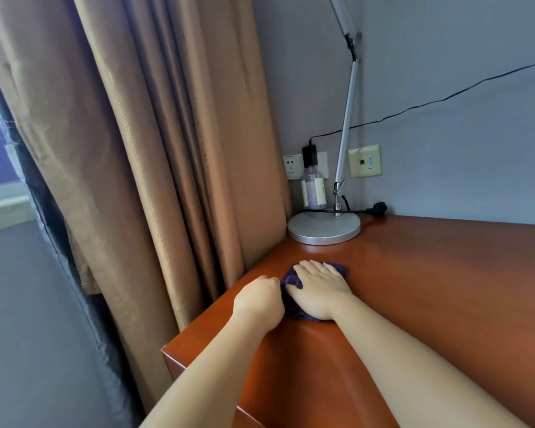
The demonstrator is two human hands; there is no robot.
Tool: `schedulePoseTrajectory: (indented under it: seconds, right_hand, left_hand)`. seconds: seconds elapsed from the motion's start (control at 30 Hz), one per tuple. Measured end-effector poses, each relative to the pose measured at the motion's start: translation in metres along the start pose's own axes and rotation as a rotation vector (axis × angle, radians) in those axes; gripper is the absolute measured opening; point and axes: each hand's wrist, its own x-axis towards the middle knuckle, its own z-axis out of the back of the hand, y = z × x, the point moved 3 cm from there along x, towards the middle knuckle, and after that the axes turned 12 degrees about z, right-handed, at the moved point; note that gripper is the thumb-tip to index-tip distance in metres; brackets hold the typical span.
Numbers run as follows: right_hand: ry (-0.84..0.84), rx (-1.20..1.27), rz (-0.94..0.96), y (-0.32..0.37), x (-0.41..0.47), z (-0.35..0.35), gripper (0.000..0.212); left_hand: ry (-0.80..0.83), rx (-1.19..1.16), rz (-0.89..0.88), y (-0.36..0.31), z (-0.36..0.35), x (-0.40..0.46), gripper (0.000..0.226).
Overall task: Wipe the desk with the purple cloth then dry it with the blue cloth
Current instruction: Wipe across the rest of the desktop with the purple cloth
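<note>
On the reddish desk [430, 273] by the curtain [152, 149], right hand [317, 290] lies flat on the purple cloth [291, 281], left hand [258, 299] pinching its edge.

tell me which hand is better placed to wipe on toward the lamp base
Right. The right hand lies flat on the purple cloth, fingers pointing toward the lamp base. The left hand is curled at the cloth's left edge by the curtain, likely only pinching it.

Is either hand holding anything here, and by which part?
The left hand grips the crumpled purple cloth at its left edge. The right hand presses flat on top, fingers straight, gripping nothing.
</note>
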Motion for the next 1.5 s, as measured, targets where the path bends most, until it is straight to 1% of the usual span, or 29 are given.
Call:
schedulePoseTrajectory:
  seconds: [0.17, 0.43, 0.57, 0.67, 0.83, 1.13, 1.27, 1.4, 1.5]
  right_hand:
    - [0.004, 0.004, 0.014, -0.011, 0.02, 0.0, 0.06]
    - [0.02, 0.02, 0.039, -0.04, 0.076, -0.003, 0.059]
    - [0.009, 0.019, 0.049, -0.047, 0.089, -0.006, 0.06]
    - [0.001, 0.035, 0.047, -0.046, 0.083, -0.007, 0.059]
    - [-0.004, 0.044, 0.031, -0.035, 0.047, 0.0, 0.06]
    - [0.005, 0.032, -0.047, -0.002, -0.058, 0.009, 0.064]
    - [0.043, 0.03, -0.057, 0.012, -0.1, 0.012, 0.063]
    - [0.094, 0.034, -0.056, 0.022, -0.137, 0.013, 0.061]
    - [0.124, 0.057, -0.05, 0.021, -0.158, 0.014, 0.061]
  left_hand:
    - [-0.005, -0.007, -0.007, 0.0, -0.004, 0.026, 0.028]
    - [-0.035, 0.086, 0.034, -0.006, -0.014, 0.076, 0.024]
    - [-0.052, 0.151, 0.018, -0.012, -0.011, 0.086, 0.026]
    - [-0.041, 0.174, 0.026, -0.014, -0.008, 0.081, 0.027]
    - [-0.022, 0.19, 0.001, -0.017, -0.002, 0.049, 0.028]
    - [0.014, 0.164, -0.101, -0.029, 0.011, -0.046, 0.027]
    - [0.093, 0.203, -0.19, -0.03, 0.016, -0.081, 0.03]
    - [0.099, 0.222, -0.26, -0.033, 0.03, -0.115, 0.033]
    - [0.106, 0.148, -0.244, -0.033, 0.032, -0.132, 0.031]
